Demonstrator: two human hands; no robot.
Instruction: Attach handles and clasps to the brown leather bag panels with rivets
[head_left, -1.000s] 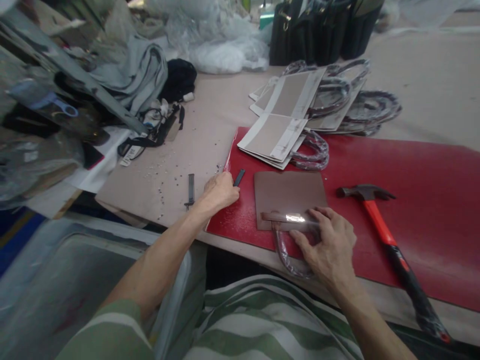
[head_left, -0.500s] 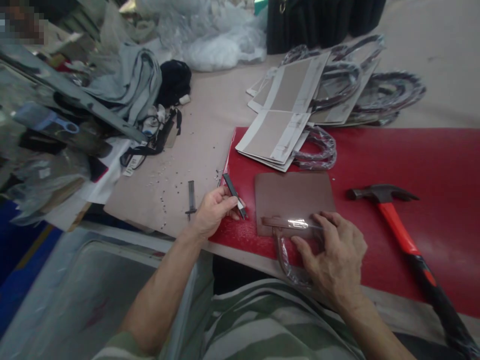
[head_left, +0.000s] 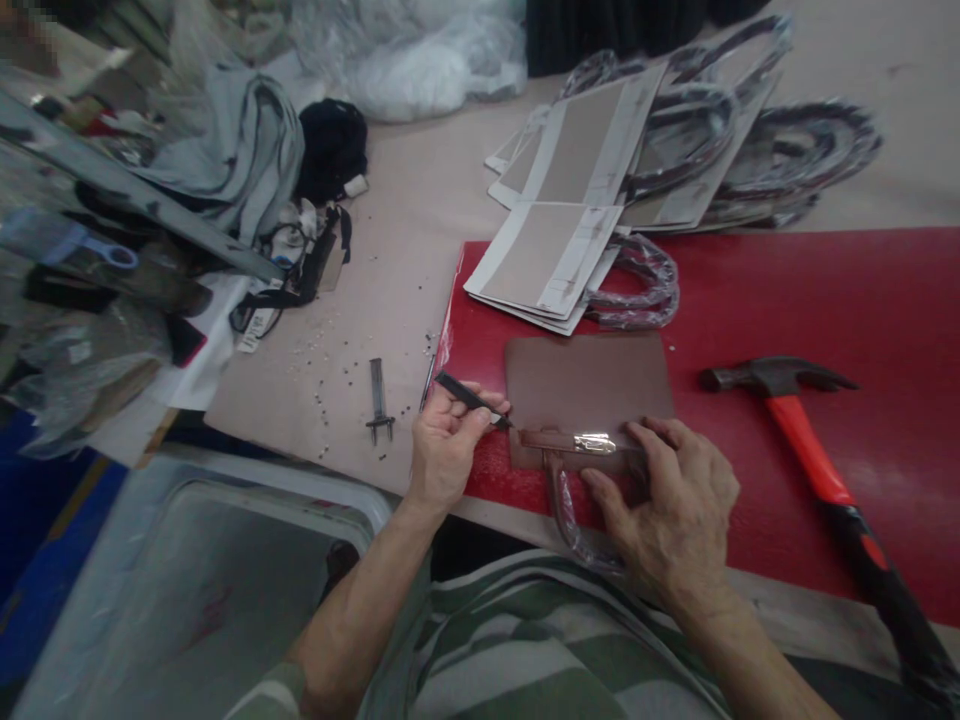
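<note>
A brown leather panel (head_left: 586, 380) lies on a red mat (head_left: 787, 300). A plastic-wrapped bag handle (head_left: 566, 510) hangs from its near edge under a shiny strap tab (head_left: 592, 441). My left hand (head_left: 447, 445) is closed on a thin dark metal tool (head_left: 469, 398), whose tip touches the panel's left near corner. My right hand (head_left: 675, 510) presses down on the strap tab and the handle, fingers bent over them.
A hammer with a red and black grip (head_left: 825, 470) lies on the mat to the right. Stacked panels with wrapped handles (head_left: 600, 200) sit behind. A second small metal tool (head_left: 378, 398) lies on the cardboard. Clutter fills the left; a grey bin (head_left: 187, 600) stands below.
My left hand picked the dark tool up from the mat's edge and carried it right to the panel's corner. My right hand stayed pressed on the strap.
</note>
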